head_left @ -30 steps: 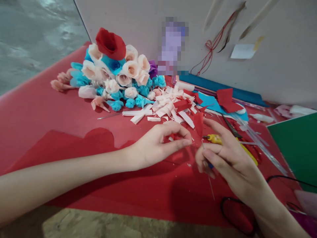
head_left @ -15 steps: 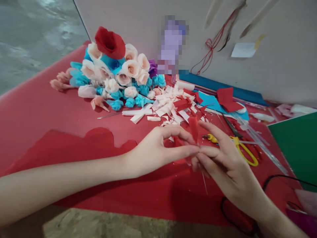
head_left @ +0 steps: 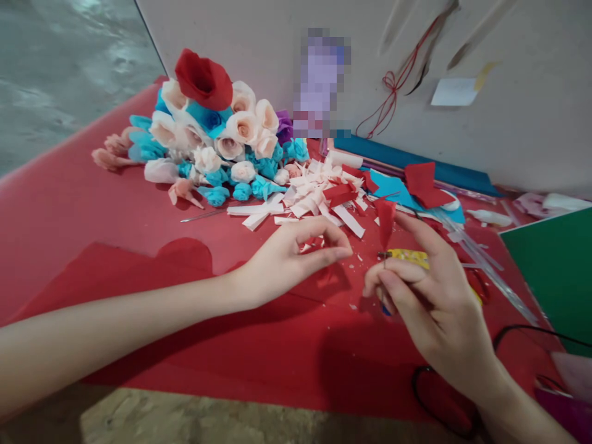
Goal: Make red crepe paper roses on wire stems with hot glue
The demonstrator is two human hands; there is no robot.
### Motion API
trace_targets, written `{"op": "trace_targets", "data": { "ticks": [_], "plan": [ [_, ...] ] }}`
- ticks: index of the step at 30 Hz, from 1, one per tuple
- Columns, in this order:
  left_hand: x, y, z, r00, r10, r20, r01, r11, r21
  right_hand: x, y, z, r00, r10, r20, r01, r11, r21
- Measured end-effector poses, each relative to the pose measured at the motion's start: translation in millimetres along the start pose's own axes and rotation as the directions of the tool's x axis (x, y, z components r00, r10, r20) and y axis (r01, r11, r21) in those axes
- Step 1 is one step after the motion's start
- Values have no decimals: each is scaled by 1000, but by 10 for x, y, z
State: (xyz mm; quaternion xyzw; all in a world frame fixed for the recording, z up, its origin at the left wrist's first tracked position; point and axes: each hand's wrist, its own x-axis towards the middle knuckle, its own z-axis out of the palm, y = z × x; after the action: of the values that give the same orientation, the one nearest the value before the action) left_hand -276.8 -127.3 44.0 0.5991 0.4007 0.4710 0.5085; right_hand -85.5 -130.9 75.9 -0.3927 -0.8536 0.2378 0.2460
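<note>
My right hand pinches a thin wire stem between thumb and fingers. On top of the stem stands a small strip of rolled red crepe paper, upright and close to my raised index finger. My left hand hovers to the left, apart from it, thumb and fingertips together with nothing visible between them. Behind my right hand lies a yellow glue gun, its dark nozzle pointing left and partly covered. Large red paper sheets lie beneath my left forearm.
Paper flowers in white, blue, pink and red are heaped at the back left. Paper scraps lie beside them. Clear sticks, a green board and a black cable are on the right.
My left hand has let go of the red paper and drawn back left. My right hand has moved slightly right with the stem, uncovering more of the glue gun's surroundings.
</note>
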Motion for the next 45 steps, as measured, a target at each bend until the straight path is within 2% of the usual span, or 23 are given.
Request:
{"op": "trace_targets", "data": {
  "ticks": [2,6,10,12,15,20,23,26,29,32,36,39,42,45],
  "plan": [
    [8,-19,7,1000,-14,-22,10,990,-138,3,-9,-11,1000,19,15,-20,1000,16],
    [1,-4,23,998,45,-53,-60,942,-329,9,-25,-20,998,53,33,-55,997,45],
    [-11,43,21,998,35,47,-13,912,-410,21,-28,-14,996,76,51,-80,993,91],
    [-10,49,17,997,1,79,26,940,-341,32,-32,-9,994,87,65,-95,986,133],
    [2,27,12,998,-38,40,42,994,-98,49,-46,-1,991,111,76,-125,969,213],
    [12,0,-1,1000,-6,-4,7,980,197,40,-52,-3,990,116,84,-137,938,318],
    [8,33,-4,1000,20,-13,-15,961,275,12,-24,-13,992,103,70,-120,947,299],
    [14,64,-5,999,48,-14,-41,946,321,-2,1,-23,992,79,93,-97,976,196],
    [32,43,-17,991,133,11,-125,898,422,8,4,-24,993,56,108,-66,994,89],
    [42,-17,-37,967,239,92,-249,794,555,14,-7,-16,993,41,113,-49,996,75],
    [27,-72,-54,960,248,126,-272,735,622,4,-10,-1,992,41,118,-46,998,43],
    [12,-74,-44,976,164,146,-219,785,580,8,-12,14,993,48,103,-50,999,18],
    [7,-50,-14,995,75,68,-95,925,369,21,-19,32,992,40,120,-47,998,50],
    [6,7,16,999,47,13,-48,985,167,27,-24,47,991,34,130,-44,996,72]
  ]
}}
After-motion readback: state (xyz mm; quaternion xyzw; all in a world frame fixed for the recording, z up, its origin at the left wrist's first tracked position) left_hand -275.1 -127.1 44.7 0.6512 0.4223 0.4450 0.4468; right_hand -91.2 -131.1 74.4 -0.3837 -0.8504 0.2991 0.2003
